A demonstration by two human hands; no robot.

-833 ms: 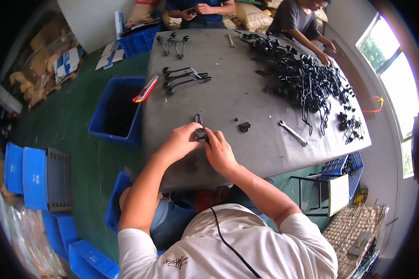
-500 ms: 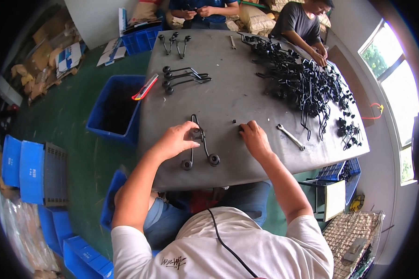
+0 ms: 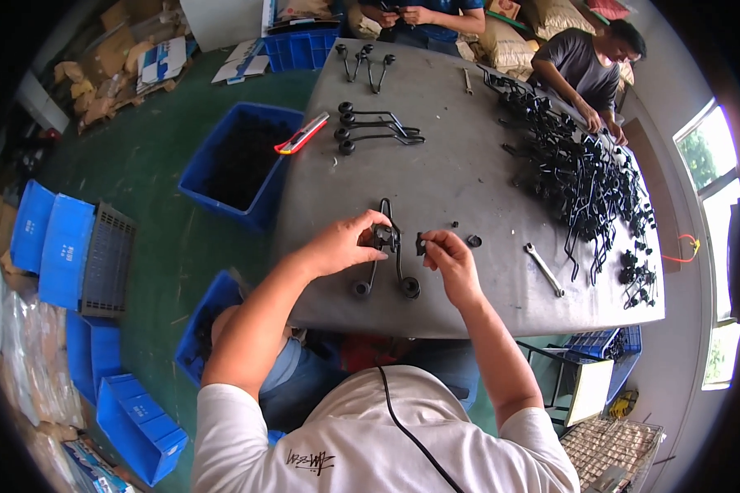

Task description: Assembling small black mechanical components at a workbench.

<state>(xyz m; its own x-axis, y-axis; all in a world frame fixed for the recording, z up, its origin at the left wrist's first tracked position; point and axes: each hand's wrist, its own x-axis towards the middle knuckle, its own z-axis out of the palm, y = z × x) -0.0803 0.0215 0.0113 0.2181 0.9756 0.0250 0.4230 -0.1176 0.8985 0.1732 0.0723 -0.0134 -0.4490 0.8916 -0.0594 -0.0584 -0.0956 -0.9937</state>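
My left hand [image 3: 344, 245] is closed on the middle of a bent black metal rod piece [image 3: 399, 267] with round black ends toward me. Its thumb and fingers pinch a small dark fitting between the two legs of the rod. My right hand [image 3: 454, 264] holds a small dark part [image 3: 421, 244] between thumb and fingertips, just right of the rod piece and apart from it. Beyond that hand lie a tiny black nut-like piece [image 3: 455, 224] and a small black ring [image 3: 474, 241]. A wrench [image 3: 544, 271] rests farther right.
Bent rods [image 3: 378, 123] lie at the left of the grey table [image 3: 460, 181], near a red utility knife [image 3: 302, 134]. A large heap of black rods [image 3: 588, 177] covers the right side. Two people sit at the far edge. A blue bin [image 3: 191, 185] stands on the floor at left.
My right hand has come up from the tabletop toward the rod piece, now with a small dark part in its fingertips. The black ring has come into sight. The whole view has shifted.
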